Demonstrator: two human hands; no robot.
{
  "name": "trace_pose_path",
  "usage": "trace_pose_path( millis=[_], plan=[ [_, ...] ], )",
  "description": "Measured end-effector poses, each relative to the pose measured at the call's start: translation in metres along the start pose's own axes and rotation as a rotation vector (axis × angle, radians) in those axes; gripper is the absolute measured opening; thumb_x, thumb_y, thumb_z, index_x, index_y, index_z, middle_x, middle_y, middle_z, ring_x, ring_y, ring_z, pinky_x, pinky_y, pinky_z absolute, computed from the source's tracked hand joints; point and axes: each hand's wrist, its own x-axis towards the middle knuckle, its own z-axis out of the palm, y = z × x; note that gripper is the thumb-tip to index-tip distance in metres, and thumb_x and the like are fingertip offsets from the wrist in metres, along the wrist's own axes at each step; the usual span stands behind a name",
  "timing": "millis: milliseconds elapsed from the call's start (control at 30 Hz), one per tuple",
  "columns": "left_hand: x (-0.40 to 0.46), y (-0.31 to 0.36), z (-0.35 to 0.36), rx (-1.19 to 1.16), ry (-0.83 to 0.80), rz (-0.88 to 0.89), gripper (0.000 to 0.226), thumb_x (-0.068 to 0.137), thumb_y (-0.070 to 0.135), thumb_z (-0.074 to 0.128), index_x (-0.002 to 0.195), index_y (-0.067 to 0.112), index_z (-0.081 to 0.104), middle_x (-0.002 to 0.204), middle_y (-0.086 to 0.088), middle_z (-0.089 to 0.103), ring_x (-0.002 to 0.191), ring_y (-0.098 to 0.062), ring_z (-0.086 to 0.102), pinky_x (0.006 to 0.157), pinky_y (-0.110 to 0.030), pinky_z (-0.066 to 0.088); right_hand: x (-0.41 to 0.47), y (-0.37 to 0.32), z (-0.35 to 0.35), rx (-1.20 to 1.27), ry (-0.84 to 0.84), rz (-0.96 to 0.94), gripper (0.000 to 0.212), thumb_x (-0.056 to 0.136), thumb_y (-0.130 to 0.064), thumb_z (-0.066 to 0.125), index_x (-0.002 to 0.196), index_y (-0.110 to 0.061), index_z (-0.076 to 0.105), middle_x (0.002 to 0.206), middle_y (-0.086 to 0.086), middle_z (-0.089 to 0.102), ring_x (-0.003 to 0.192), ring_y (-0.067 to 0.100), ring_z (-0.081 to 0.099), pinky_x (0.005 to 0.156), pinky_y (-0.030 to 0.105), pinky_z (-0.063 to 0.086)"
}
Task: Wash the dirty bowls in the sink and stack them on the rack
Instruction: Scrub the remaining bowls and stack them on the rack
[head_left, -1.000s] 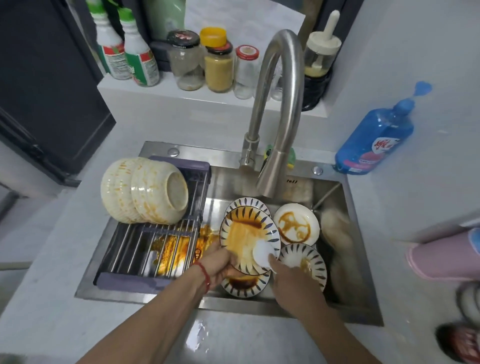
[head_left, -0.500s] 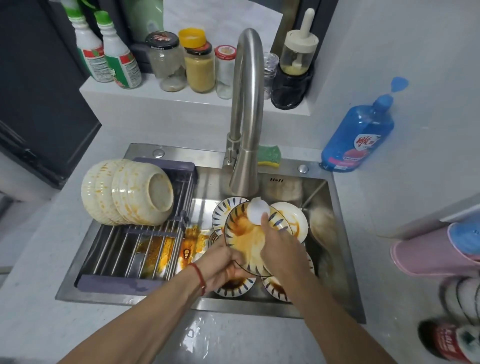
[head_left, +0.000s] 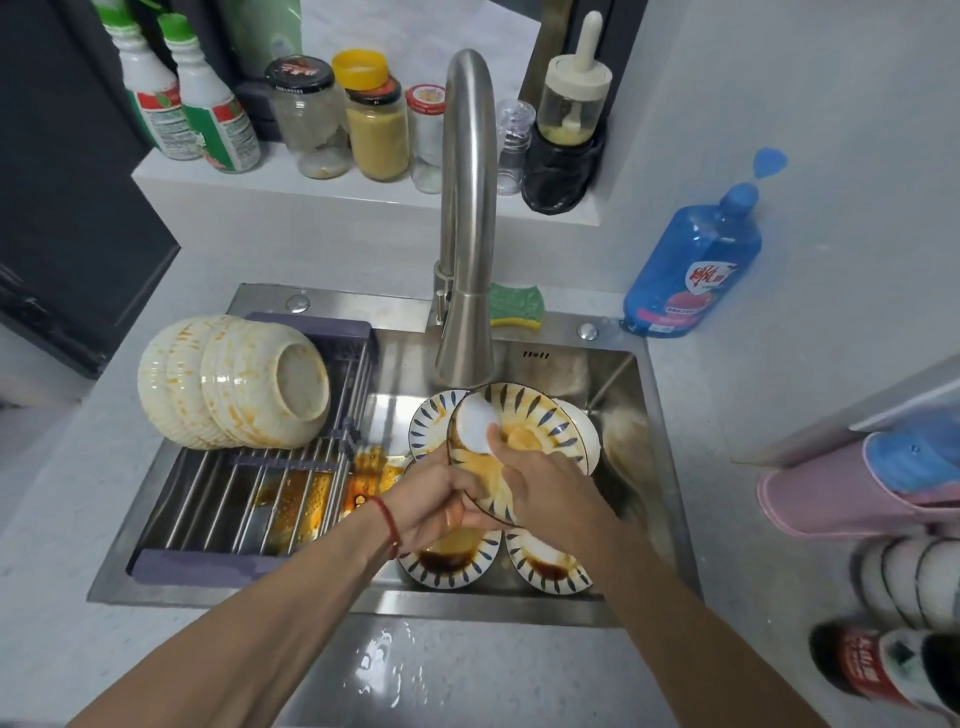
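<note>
pale speckled counter (head_left: 779, 364) around a steel sink (head_left: 670, 499) set into it, with a dark cabinet front at the far left and a wet patch on the counter edge nearest you. a raised white ledge (head_left: 363, 192) runs behind the sink and carries two green-capped bottles (head_left: 192, 109), several jars (head_left: 374, 124) and a brush-topped pot. the curved steel faucet (head_left: 467, 218) rises between ledge and sink, its spout just above the bowl you hold. a slatted rack (head_left: 249, 499) spans the left half of the sink; three stained cream bowls (head_left: 234, 384) lie nested on their sides at its far end, and brown liquid shows beneath the slats. a blue soap bottle (head_left: 696, 270) stands on the counter at the sink's right rear corner; a green and yellow sponge (head_left: 517, 306) lies just beside the faucet base. in the right half of the sink, several striped dirty bowls (head_left: 447, 561) lie crowded and overlapping under your arms. your left hand (head_left: 436, 499), red cord at the wrist, grips the near rim of a tilted striped bowl (head_left: 540, 421) smeared orange. your right hand (head_left: 545, 478) pinches a white pad (head_left: 475, 423) against that bowl's inner wall. pink and blue items lie at the far right, blurred.
</note>
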Motion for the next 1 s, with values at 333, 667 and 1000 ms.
trace_pose_path(
  millis=[333, 667, 1000],
  plan=[
    [0.003, -0.008, -0.007, -0.062, 0.200, 0.100, 0.065, 0.084, -0.013, 0.038, 0.144, 0.012, 0.040, 0.135, -0.025, 0.061, 0.108, -0.050, 0.070, 0.072, -0.057, 0.063, -0.017, 0.037, -0.023, -0.434, -0.250, 0.028, 0.061, 0.104, -0.015, 0.037, 0.161, -0.031, 0.021, 0.102, -0.006, 0.059, 0.073, 0.008, 0.053, 0.069, 0.030, 0.050],
    [0.001, 0.000, 0.004, 0.188, 0.214, 0.130, 0.083, 0.079, -0.023, 0.039, 0.147, 0.025, 0.039, 0.137, -0.020, 0.056, 0.101, -0.045, 0.073, 0.063, -0.056, 0.064, 0.001, 0.041, -0.003, -0.365, -0.125, 0.179, 0.066, 0.100, -0.013, 0.042, 0.161, -0.024, 0.021, 0.099, 0.000, 0.060, 0.078, 0.015, 0.060, 0.063, 0.032, 0.048],
    [-0.006, 0.003, 0.006, 0.189, 0.115, 0.014, 0.073, 0.081, -0.024, 0.033, 0.140, 0.017, 0.046, 0.128, -0.022, 0.065, 0.108, -0.045, 0.069, 0.066, -0.053, 0.065, -0.002, 0.026, 0.016, -0.226, 0.048, 0.112, 0.075, 0.100, -0.010, 0.045, 0.163, -0.030, 0.010, 0.079, 0.001, 0.059, 0.065, 0.018, 0.055, 0.055, 0.032, 0.040]
  ],
)
